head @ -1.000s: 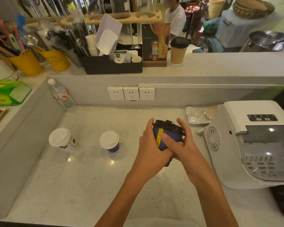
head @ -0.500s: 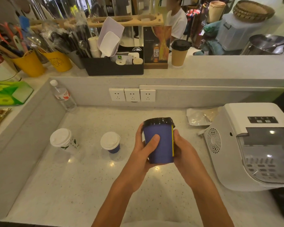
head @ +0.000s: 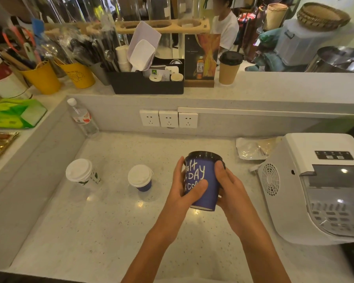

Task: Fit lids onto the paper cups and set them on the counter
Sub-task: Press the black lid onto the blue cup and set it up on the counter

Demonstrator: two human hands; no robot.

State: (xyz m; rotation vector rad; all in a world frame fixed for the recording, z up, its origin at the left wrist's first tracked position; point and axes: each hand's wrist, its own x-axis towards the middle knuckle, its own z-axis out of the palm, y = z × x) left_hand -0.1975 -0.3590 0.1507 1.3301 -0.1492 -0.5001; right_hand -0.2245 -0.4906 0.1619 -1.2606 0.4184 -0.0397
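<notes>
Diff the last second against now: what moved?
The blue cup went from tipped away, both hands working its black lid, to upright, then turned so its white lettering faces the camera. Left hand and right hand still grip its sides. Both white-lidded cups on the counter stayed put.

Glossy speckled stone counter (head: 110, 231)

A pale speckled counter (head: 102, 231) meets a low grey wall bearing three sockets (head: 168, 119).
</notes>
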